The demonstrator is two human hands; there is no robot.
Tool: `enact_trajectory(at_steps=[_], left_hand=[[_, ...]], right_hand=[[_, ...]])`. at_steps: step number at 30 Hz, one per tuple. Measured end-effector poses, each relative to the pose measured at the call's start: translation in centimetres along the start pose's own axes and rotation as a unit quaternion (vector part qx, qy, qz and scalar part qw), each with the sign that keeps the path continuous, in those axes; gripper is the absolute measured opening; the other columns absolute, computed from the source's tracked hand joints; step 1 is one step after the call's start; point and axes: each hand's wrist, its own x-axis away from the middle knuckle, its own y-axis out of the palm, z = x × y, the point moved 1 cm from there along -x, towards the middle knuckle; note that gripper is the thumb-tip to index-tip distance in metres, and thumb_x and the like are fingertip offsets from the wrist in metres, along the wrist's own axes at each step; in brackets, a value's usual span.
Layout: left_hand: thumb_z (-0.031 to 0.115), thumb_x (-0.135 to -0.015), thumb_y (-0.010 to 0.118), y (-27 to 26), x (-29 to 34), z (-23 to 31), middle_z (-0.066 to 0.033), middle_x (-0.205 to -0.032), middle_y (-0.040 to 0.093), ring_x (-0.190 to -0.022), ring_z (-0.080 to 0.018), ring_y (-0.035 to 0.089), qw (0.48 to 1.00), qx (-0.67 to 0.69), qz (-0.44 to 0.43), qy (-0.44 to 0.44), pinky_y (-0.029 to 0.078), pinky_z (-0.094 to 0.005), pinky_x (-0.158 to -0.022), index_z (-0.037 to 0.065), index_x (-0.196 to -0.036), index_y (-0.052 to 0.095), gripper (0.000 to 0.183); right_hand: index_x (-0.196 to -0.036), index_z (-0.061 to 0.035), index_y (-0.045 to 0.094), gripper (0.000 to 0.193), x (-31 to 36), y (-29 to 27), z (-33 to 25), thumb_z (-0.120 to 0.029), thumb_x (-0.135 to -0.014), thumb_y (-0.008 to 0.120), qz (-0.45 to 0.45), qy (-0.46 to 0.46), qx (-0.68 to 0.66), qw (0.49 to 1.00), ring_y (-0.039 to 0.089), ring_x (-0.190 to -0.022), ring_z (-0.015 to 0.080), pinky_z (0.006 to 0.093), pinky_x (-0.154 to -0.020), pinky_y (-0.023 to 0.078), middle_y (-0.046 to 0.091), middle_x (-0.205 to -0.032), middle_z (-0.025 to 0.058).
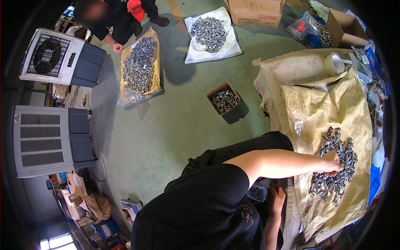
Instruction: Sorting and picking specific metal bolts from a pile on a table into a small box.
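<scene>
Shiny metal bolts [333, 183] lie in a loose pile on a yellowish woven sack [300, 196] spread over the work surface at the right. My left hand [331, 163] reaches across to the pile, its fingers curled closed among the bolts; what they pinch is hidden. Lower down, close to my body and beside the edge of the sack, is my right hand [276, 200], with its fingers curled. Whatever it holds cannot be made out. A clear plastic bag [257, 192] lies just left of it.
A small carton of bolts [224, 100] stands on the floor. Beyond are a white sack with bolts [208, 34] and a yellow sack with bolts [139, 66], where another person's hand [118, 48] reaches. Two air coolers [41, 141] stand left. A tape roll [334, 64] lies far right.
</scene>
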Motion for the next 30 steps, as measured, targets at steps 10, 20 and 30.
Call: enact_trajectory(at_steps=[10,20,30], left_hand=[[0.017,-0.085,0.06,0.1,-0.1,-0.1,-0.0085,-0.054,0.059,-0.04,-0.012,0.053,1.0,-0.003,0.003,-0.002,0.038,-0.025,-0.032,0.0,-0.063,0.056,0.028],[0.018,-0.085,0.061,-0.1,0.3,0.0,-0.0086,-0.053,0.058,-0.039,-0.012,0.052,1.0,-0.015,0.008,0.007,0.038,-0.0253,-0.032,0.0,-0.062,0.056,0.029],[0.02,-0.081,0.067,-0.1,0.4,0.7,-0.0065,-0.054,0.057,-0.039,-0.0093,0.05,1.0,-0.018,-0.019,0.01,0.037,-0.0232,-0.032,0.002,-0.063,0.058,0.027]], right_hand=[[-0.1,0.0052,0.055,0.025,0.1,0.0,0.1,-0.012,-0.083,0.055,0.01,0.006,-0.008,1.0,0.042,-0.048,0.0068,0.0203,-0.042,0.031,0.049,-0.063,0.0001],[-0.101,0.0046,0.055,0.025,0.1,0.1,0.1,-0.013,-0.083,0.055,0.01,0.006,-0.012,1.0,0.042,-0.048,0.0063,0.0201,-0.041,0.031,0.049,-0.063,0.0],[-0.097,0.0033,0.059,0.02,0.0,0.0,-0.6,-0.008,-0.082,0.055,0.011,0.007,-0.013,1.0,0.044,-0.053,0.0071,0.0204,-0.047,0.033,0.053,-0.066,0.0001]])
